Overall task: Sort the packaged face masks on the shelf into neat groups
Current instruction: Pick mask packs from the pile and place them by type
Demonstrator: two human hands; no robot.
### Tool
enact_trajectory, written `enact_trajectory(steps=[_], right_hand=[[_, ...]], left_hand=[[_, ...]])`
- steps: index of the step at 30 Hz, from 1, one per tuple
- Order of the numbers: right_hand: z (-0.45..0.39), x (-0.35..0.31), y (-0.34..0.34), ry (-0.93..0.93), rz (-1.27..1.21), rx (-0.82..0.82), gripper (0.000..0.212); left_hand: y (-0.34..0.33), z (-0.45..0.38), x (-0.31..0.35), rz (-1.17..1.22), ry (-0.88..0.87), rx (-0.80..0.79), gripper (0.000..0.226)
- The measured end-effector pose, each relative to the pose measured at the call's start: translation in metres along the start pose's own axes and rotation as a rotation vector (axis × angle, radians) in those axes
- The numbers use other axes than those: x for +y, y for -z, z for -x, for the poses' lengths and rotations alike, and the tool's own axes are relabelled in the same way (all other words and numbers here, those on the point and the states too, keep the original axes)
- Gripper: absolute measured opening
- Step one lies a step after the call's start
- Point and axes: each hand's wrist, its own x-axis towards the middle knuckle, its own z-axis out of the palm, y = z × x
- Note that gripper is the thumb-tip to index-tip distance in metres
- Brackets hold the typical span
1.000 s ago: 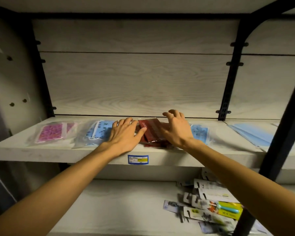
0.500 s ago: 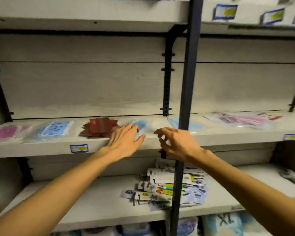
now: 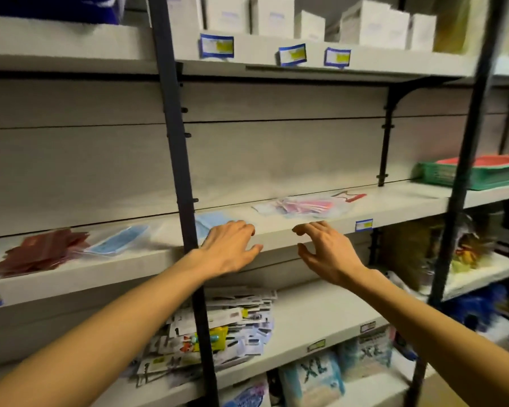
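On the grey shelf [image 3: 394, 207] lie packaged masks in groups. A pile of dark red packs [image 3: 41, 254] sits at the left, with a light blue mask pack [image 3: 116, 240] beside it. Another blue pack [image 3: 210, 221] lies just right of the black post. A loose heap of pink and white packs [image 3: 303, 207] lies further right. My left hand [image 3: 229, 248] hovers at the shelf's front edge, fingers spread, touching the blue pack's near corner or just over it. My right hand [image 3: 323, 251] is open in front of the shelf edge, below the pink heap, holding nothing.
A black upright post [image 3: 177, 160] stands between the red pile and my hands. A green tray with a red one on it [image 3: 476, 174] sits at the far right. Small carded packets [image 3: 218, 327] are heaped on the shelf below. White boxes [image 3: 373, 22] stand above.
Both hands have left the dark red packs and moved right along the shelf, past the black post. The view has swung right, showing the pink heap and the green tray.
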Motion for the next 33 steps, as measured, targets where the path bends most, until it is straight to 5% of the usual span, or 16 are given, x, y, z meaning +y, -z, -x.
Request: enact_trajectory(steps=[16, 25, 33], right_hand=[[-0.146, 0.172, -0.038, -0.124, 0.177, -0.061, 0.049], [-0.209, 0.237, -0.074, -0.165, 0.067, -0.228, 0.058], [-0.256, 0.273, -0.104, -0.115, -0.027, -0.421, 0.065]], left_hand=[[-0.078, -0.209, 0.0, 0.067, -0.004, -0.022, 0.055], [-0.117, -0.279, -0.013, 0.088, 0.136, -0.04, 0.047], [-0.138, -0.313, -0.007, 0.074, 0.359, -0.028, 0.073]])
